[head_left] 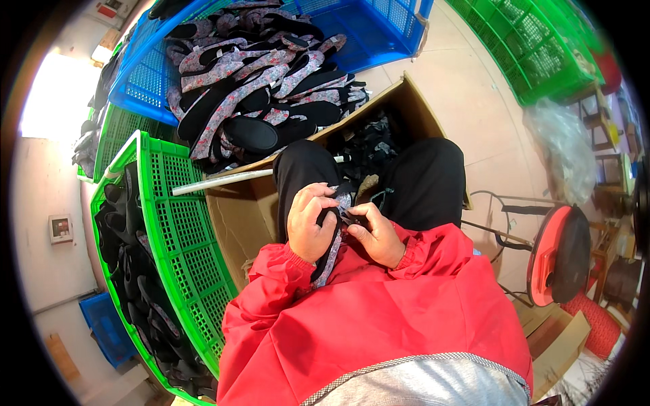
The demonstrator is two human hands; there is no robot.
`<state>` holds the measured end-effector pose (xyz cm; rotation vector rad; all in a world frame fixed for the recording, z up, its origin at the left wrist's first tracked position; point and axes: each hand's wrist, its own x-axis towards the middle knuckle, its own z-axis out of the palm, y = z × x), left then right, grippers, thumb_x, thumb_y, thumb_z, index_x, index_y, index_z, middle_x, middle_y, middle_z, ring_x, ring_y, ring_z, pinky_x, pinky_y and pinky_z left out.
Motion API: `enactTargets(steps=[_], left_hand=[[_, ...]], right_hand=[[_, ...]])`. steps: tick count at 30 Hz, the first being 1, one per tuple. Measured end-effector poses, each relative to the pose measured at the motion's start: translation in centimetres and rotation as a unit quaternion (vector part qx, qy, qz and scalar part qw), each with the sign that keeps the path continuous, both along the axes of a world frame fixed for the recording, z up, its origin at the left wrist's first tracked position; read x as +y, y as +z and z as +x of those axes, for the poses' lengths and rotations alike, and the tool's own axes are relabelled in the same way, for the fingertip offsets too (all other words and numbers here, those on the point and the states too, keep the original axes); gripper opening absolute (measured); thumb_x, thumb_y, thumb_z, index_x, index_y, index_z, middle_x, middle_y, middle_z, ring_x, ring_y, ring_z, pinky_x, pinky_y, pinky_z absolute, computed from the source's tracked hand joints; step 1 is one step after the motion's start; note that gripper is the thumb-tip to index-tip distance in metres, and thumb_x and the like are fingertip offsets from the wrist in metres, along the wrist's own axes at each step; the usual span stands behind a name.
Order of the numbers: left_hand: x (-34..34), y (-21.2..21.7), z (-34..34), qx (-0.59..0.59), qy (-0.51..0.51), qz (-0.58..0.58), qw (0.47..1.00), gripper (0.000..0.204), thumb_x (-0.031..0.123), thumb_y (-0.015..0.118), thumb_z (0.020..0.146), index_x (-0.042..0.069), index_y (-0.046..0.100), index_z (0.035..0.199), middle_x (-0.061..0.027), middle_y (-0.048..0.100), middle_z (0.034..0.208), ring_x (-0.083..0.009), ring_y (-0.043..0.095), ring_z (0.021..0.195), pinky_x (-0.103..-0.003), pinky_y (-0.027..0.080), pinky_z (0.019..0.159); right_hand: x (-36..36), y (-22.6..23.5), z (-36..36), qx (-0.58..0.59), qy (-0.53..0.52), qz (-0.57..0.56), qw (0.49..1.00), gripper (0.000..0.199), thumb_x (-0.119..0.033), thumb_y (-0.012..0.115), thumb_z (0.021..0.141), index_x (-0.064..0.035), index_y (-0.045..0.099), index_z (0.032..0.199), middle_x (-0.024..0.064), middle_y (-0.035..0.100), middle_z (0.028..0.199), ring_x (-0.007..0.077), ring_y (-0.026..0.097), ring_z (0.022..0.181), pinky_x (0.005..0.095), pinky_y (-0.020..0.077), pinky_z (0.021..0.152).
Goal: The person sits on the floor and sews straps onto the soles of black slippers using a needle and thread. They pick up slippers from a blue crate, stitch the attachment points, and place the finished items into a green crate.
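Note:
A cloth shoe [330, 256] with a grey-and-pink floral strip and black parts is held over my lap. My left hand [313, 223] is closed round its upper part, fingers bent over the edge. On the other side my right hand [379, 237] pinches thumb and forefinger together against the shoe's edge. Something small and dark shows at those fingertips, but I cannot make it out. Between my knees, a cardboard box [233, 220] holds a heap of black scraps [371, 145]. A white rod [220, 181] lies across the box.
Ahead, many floral and black shoes [271, 74] are piled at a blue crate [376, 47]. A green crate [183, 210] of black shoes stands at my left. To the right are green crates [535, 47], a clear plastic bag [562, 145] and a red stool with a black top [552, 254].

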<state>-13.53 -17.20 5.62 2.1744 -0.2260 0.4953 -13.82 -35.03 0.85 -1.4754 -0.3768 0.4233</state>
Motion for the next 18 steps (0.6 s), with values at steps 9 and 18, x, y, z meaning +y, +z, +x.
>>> enactTargets(steps=[9,18], left_hand=[[-0.12,-0.1,-0.12,0.011,0.002,-0.008,1.0,0.023,-0.01,0.062,0.063,0.003,0.062,0.083,-0.0125,0.064,0.098,-0.0328,0.06,0.101,-0.039,0.048,0.089],[-0.1,-0.15,0.0,0.015,0.005,0.005,1.0,0.023,-0.009,0.063,0.063,0.002,0.062,0.083,-0.0123,0.064,0.098,-0.0322,0.061,0.1,-0.039,0.048,0.089]], right_hand=[[0.24,0.45,0.24,-0.052,-0.032,-0.046,0.997,0.028,-0.017,0.064,0.092,-0.0012,0.053,0.113,0.015,0.064,0.1,0.027,0.066,0.088,0.0332,0.0504,0.077],[0.37,0.42,0.32,-0.06,-0.035,-0.058,0.996,0.026,-0.018,0.064,0.093,-0.002,0.053,0.111,0.0166,0.064,0.1,0.0307,0.066,0.087,0.0345,0.0508,0.075]])
